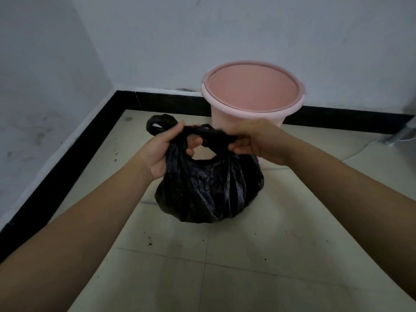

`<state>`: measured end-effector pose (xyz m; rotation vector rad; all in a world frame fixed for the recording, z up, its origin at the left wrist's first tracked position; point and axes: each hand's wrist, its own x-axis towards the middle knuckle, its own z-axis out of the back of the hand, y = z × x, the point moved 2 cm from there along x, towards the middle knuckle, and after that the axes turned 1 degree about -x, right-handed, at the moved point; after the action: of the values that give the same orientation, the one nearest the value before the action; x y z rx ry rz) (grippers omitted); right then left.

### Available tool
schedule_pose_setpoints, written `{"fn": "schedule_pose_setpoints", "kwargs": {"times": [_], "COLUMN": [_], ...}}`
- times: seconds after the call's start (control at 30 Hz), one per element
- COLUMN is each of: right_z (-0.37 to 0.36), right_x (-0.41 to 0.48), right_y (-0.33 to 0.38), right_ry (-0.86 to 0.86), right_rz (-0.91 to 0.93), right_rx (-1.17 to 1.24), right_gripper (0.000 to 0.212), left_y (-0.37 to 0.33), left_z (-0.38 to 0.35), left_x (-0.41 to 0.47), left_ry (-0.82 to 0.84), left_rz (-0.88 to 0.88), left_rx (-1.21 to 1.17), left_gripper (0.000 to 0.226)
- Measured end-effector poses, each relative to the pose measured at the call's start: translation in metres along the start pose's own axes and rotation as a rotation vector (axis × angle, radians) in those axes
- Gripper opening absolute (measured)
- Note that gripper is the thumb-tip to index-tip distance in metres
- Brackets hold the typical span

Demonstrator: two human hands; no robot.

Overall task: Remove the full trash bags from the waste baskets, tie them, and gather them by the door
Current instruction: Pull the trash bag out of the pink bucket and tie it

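White walls (225, 30) meet in a corner, black baseboard (67, 158) along the bottom, pale tiled floor (247, 266) with dark specks. Pink waste basket (253, 95) stands against the back wall, no liner visible inside. Black trash bag (209, 188), full, sits on the floor just in front of it. Left hand (165, 149) grip closed on one twisted bag handle, right hand (254, 140) grip closed on the other, handles crossed between them.

Two bare forearms, no sleeves, watch or rings; left hand (162, 152) and right hand (254, 140) ungloved.
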<state>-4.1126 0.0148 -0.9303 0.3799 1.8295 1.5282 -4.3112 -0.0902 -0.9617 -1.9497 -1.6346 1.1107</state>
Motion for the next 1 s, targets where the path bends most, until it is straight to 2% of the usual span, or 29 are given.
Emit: {"fn": "schedule_pose_setpoints", "kwargs": {"times": [0.1,0.17,0.23,0.3,0.33,0.4,0.47,0.5,0.57,0.63,0.67,0.77,0.83,0.9,1.0], "right_z": [-0.007,-0.009,-0.007,-0.004,-0.003,0.000,-0.002,-0.006,-0.010,-0.019,-0.021,-0.026,-0.026,-0.025,-0.023], "right_x": [-0.006,-0.005,-0.001,0.003,0.006,0.009,0.011,0.012,0.011,0.008,0.008,0.009,0.009,0.007,0.010], "right_y": [-0.019,-0.024,-0.022,-0.019,-0.019,-0.020,-0.025,-0.028,-0.030,-0.027,-0.026,-0.032,-0.038,-0.046,-0.059], "right_ry": [0.155,0.183,0.131,-0.027,-0.115,-0.193,-0.067,0.023,0.126,0.113,0.090,0.085,0.113,0.122,0.105], "right_rz": [-0.171,-0.164,-0.090,-0.002,0.047,0.131,0.123,0.086,0.011,0.005,0.011,-0.029,-0.056,-0.094,-0.189], "right_rx": [-0.250,-0.355,-0.395,-0.332,-0.310,-0.422,-0.550,-0.571,-0.592,-0.604,-0.613,-0.592,-0.552,-0.455,-0.302], "right_gripper": [0.010,0.009,0.008,0.011,0.017,0.051,0.081,0.084,0.065,0.034,0.028,0.026,0.024,0.023,0.040], "left_y": [-0.003,-0.005,-0.008,-0.013,-0.015,-0.017,-0.020,-0.022,-0.026,-0.024,-0.021,-0.011,-0.013,-0.015,-0.009], "left_z": [-0.002,-0.005,-0.006,-0.006,-0.005,-0.005,-0.006,-0.005,0.000,0.006,0.008,0.013,0.013,0.009,0.002], "left_x": [0.000,-0.001,0.000,-0.002,-0.004,-0.007,-0.008,-0.007,-0.003,0.000,0.002,0.005,0.007,0.007,0.004], "left_ry": [-0.032,-0.027,-0.004,0.006,0.005,0.006,0.004,-0.023,-0.153,-0.304,-0.355,-0.480,-0.547,-0.533,-0.421], "left_rz": [-0.062,-0.067,-0.068,-0.073,-0.074,-0.065,-0.044,-0.041,-0.078,-0.152,-0.183,-0.273,-0.338,-0.349,-0.269], "left_rx": [-0.006,0.047,0.111,0.184,0.224,0.295,0.365,0.434,0.676,0.821,0.816,0.719,0.463,0.182,0.007], "left_gripper": [0.029,0.032,0.039,0.042,0.044,0.045,0.046,0.046,0.046,0.046,0.045,0.037,0.030,0.037,0.049]}}
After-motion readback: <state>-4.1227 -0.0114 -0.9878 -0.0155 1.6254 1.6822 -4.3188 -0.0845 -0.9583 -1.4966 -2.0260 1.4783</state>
